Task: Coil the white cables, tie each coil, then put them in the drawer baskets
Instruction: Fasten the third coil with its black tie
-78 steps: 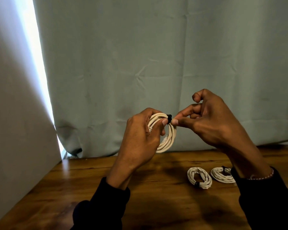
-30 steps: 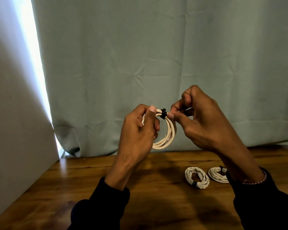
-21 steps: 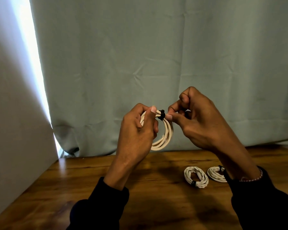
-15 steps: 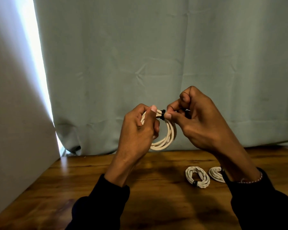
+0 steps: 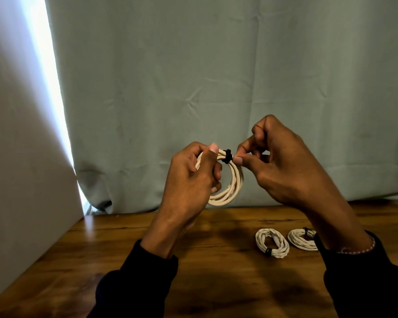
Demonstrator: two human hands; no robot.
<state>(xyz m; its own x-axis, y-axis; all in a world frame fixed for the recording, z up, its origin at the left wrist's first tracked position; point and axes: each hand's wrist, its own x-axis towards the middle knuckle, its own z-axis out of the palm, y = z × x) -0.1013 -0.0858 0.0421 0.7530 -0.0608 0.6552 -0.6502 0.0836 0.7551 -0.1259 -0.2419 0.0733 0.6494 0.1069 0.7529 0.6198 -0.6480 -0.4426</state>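
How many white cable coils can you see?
3. One coil is held up in both hands. Two lie on the table: the middle coil, and the right coil partly hidden behind the right sleeve.

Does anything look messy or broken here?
No, nothing stands out. The left hand holds a neat cable coil while the right hand pinches its black tie. Two tied coils lie side by side on the wooden table.
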